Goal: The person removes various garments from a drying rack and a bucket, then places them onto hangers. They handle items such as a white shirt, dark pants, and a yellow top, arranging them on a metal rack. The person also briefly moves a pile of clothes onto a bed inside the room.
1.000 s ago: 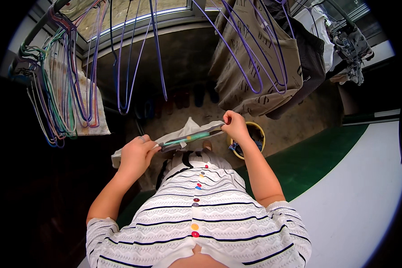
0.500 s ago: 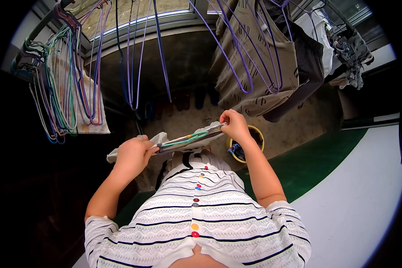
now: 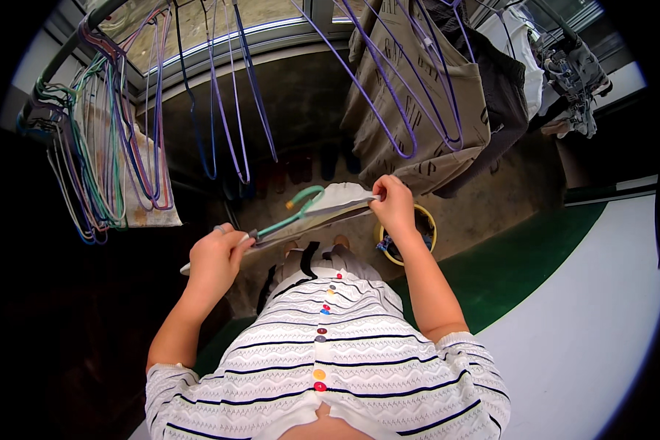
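Note:
In front of my waist a pale white-and-grey garment (image 3: 339, 195) is stretched between my hands, tilted up toward the right. A green clothes hanger (image 3: 284, 222) lies along it, and its curved hook with a yellow tip stands above the cloth. My left hand (image 3: 214, 262) is closed at the left end, where fingers and thumb grip cloth and hanger together. At the other end my right hand (image 3: 394, 208) pinches the garment's upper edge. The hanger's lower parts are hidden by the cloth.
Bare hangers (image 3: 114, 161) crowd the rail at the left beside a stained cloth (image 3: 152, 198). A brown printed garment (image 3: 425, 110) and dark clothing (image 3: 502, 88) hang at the right. A yellow-rimmed bucket (image 3: 430, 246) holding dark items stands below my right hand. Shoes (image 3: 301, 169) line the far wall.
The hanger's hook has swung up and away from the cloth, where it lay flat before. My right hand has shifted slightly right, and the garment is pulled straighter.

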The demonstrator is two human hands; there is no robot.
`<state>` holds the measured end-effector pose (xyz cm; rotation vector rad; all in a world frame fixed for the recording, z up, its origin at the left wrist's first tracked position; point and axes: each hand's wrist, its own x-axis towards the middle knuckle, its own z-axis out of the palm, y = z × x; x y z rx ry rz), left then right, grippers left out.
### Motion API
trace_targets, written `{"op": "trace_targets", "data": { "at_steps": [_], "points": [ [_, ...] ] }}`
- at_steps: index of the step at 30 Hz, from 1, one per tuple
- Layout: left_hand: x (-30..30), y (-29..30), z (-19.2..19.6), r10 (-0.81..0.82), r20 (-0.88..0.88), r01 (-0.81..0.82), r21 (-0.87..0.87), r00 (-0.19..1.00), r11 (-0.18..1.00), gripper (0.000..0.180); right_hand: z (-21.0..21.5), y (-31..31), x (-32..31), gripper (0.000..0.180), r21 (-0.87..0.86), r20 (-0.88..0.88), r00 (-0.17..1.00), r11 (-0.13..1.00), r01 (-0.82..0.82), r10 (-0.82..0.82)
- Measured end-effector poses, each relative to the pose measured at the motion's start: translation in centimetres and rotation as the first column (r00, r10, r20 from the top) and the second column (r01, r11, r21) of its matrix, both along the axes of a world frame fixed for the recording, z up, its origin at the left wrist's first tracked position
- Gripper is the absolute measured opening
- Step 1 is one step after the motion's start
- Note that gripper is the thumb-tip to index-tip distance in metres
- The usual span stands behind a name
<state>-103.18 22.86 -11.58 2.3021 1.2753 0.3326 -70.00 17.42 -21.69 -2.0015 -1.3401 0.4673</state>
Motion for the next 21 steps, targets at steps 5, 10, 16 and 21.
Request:
{"op": "trace_targets", "data": {
  "at_steps": [5,10,16,21],
  "points": [
    [-0.1,0.2,-0.9,-0.125,-0.254,0.173,0.176,0.959,0.969,0.015,0.4,0.2,-0.6,0.022,-0.089,0.050,0.986,0.984,-0.155,0.160],
    [0.5,0.3,0.7,-0.008,-0.167,0.056,0.286,0.986,0.957,0.013,-1.0,-0.3,-1.3,0.024,-0.163,0.019,0.985,0.973,-0.165,0.171],
    [-1.0,0.5,2.9,0.014,-0.013,-0.014,-0.007,1.000,1.000,0.012,-0.3,-0.6,-1.2,0.025,-0.149,0.064,0.982,0.975,-0.165,0.176],
    [-0.8,0.3,3.1,0.127,0.161,-0.124,-0.034,0.979,0.992,0.010,2.8,-1.0,-2.0,0.024,-0.105,0.099,0.985,0.986,-0.129,0.139]
  ]
}}
